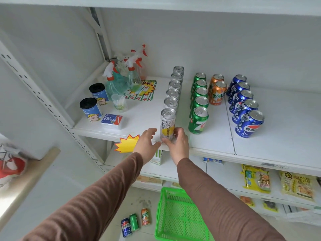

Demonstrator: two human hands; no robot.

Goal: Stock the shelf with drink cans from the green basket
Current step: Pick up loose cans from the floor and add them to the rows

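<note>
The right hand [178,145] wraps its fingers [178,132] around the base of the slim silver-and-yellow can [167,125], hiding its lower edge. That can stands upright at the shelf [213,136] front lip, heading a row of silver cans [173,87]. The left hand [146,143] sits just beside it, fingers spread and relaxed, holding nothing. Bare shelf lies left of the row. The green basket [180,216] on the floor is partly covered by the right sleeve, its interior cut off. Three cans [134,223] stand on the floor beside it.
</note>
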